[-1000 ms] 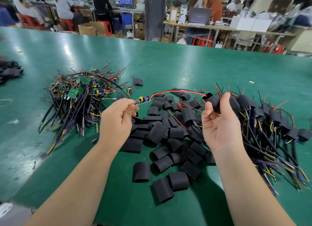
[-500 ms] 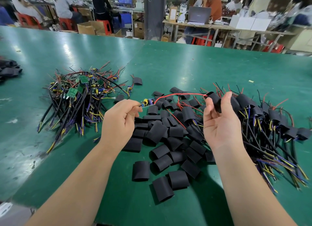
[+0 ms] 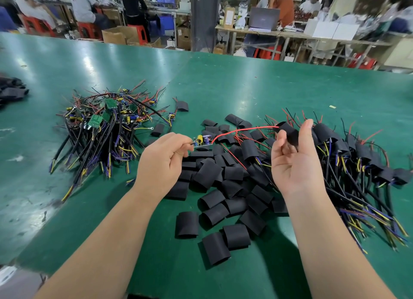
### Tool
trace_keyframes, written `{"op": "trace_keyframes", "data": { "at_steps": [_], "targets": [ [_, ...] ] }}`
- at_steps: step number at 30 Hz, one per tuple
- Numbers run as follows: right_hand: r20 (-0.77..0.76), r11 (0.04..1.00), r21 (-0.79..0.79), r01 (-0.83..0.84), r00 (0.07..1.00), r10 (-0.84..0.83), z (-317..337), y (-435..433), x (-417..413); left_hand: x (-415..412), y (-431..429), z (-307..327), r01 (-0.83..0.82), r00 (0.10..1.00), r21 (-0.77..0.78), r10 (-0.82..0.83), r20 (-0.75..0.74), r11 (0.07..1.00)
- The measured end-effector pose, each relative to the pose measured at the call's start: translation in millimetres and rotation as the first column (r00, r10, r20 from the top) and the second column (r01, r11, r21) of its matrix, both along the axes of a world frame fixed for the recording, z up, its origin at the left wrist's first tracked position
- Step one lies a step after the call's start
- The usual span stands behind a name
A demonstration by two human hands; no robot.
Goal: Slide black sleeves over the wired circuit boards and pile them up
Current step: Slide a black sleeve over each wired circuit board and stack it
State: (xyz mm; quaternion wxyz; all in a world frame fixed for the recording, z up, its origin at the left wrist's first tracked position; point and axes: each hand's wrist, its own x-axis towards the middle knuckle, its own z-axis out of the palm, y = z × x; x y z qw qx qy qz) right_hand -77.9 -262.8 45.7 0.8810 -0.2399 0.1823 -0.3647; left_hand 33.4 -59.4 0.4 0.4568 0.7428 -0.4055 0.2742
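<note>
My left hand point(image 3: 163, 162) pinches one end of a small wired circuit board point(image 3: 203, 140) with yellow and blue parts. A red wire point(image 3: 241, 130) arcs from the board to a black sleeve point(image 3: 289, 132), and its end goes into the sleeve's mouth. My right hand point(image 3: 295, 160) holds that sleeve between thumb and fingers, palm up. Loose black sleeves point(image 3: 223, 187) lie in a heap on the table between my hands. Bare wired boards point(image 3: 105, 124) are piled at the left. Sleeved boards point(image 3: 362, 164) are piled at the right.
The green table point(image 3: 245, 82) stretches far back. More black sleeves point(image 3: 11, 90) sit at the far left edge. One stray sleeve point(image 3: 182, 105) lies behind the middle heap. People sit at benches beyond the table, either side of a dark pillar point(image 3: 203, 17).
My left hand has moved the board to the right, closer to the right hand. The red wire's arc has shortened. The right hand still holds the sleeve in about the same place.
</note>
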Motion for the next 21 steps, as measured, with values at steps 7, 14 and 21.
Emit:
{"op": "trace_keyframes", "data": {
  "at_steps": [7,14,21],
  "targets": [
    [0.016,0.989,-0.056,-0.139,0.99,0.14,1,-2,3,-2,0,0,-0.007,1.0,0.014,0.007,-0.021,1.0],
    [0.148,0.909,-0.177,-0.378,0.902,0.404,-2,12,6,-13,-8,3,-0.007,0.999,0.115,0.013,-0.048,0.993],
    [0.097,0.818,-0.332,-0.469,0.846,0.524,-10,28,10,-26,-18,6,0.073,0.997,0.114,-0.069,-0.037,0.991]
  ]
}}
